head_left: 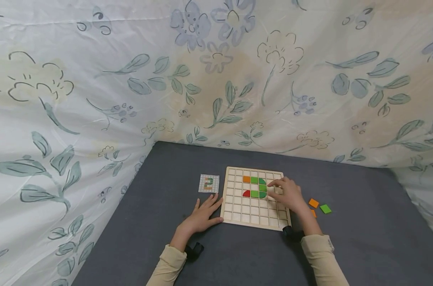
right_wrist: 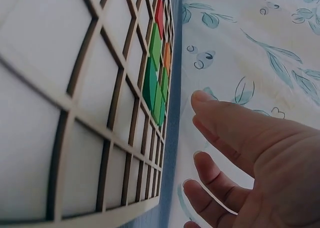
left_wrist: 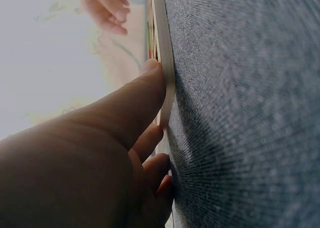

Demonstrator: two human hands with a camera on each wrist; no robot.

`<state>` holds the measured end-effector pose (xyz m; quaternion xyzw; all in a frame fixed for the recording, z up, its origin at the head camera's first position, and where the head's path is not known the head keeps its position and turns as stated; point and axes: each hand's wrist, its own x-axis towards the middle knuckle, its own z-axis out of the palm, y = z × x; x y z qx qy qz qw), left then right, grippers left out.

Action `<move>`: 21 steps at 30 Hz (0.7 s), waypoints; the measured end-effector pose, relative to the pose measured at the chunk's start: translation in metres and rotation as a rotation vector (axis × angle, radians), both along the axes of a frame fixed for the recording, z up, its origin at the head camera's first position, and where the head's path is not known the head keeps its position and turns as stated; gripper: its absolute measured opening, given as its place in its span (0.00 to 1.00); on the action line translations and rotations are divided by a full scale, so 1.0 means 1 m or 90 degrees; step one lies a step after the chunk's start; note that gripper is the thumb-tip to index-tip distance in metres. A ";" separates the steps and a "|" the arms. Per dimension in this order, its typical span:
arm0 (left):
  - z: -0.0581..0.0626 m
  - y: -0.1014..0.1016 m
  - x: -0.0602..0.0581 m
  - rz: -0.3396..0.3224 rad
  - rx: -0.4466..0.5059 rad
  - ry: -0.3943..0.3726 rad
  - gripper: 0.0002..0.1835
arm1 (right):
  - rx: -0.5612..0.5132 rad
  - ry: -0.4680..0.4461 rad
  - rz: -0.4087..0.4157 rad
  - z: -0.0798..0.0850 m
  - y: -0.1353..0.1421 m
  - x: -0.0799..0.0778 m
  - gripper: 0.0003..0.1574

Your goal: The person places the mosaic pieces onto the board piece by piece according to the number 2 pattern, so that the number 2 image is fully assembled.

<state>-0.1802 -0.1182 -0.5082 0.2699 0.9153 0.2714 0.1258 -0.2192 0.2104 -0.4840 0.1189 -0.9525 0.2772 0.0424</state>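
A wooden grid board (head_left: 241, 218) lies on the dark table. In its cells sit an orange square (head_left: 246, 179), several green squares (head_left: 254, 180), dark green rounded pieces (head_left: 262, 194) and a red rounded piece (head_left: 246, 193). My left hand (head_left: 202, 217) rests at the board's left side with fingers spread, and the left wrist view shows its thumb (left_wrist: 145, 82) against the board's edge. Above the right part of the grid is my right hand (head_left: 287, 194), fingertips beside the green pieces. From the right wrist, its fingers (right_wrist: 220, 178) look loosely bent, with nothing between them.
Left of the board lies a small card (head_left: 208, 183) with a printed coloured figure on a grid. Loose orange tiles (head_left: 314, 203) and a green tile (head_left: 325, 208) lie right of my right forearm. Flower-patterned cloth (head_left: 216, 79) hangs behind the table.
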 end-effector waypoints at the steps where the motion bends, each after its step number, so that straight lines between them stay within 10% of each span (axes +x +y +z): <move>1: 0.000 0.000 0.000 0.001 0.001 0.000 0.37 | 0.001 -0.003 -0.002 0.001 0.001 0.001 0.17; 21: 0.001 0.000 0.000 0.003 0.000 0.000 0.37 | 0.031 0.015 -0.033 -0.003 0.028 0.011 0.16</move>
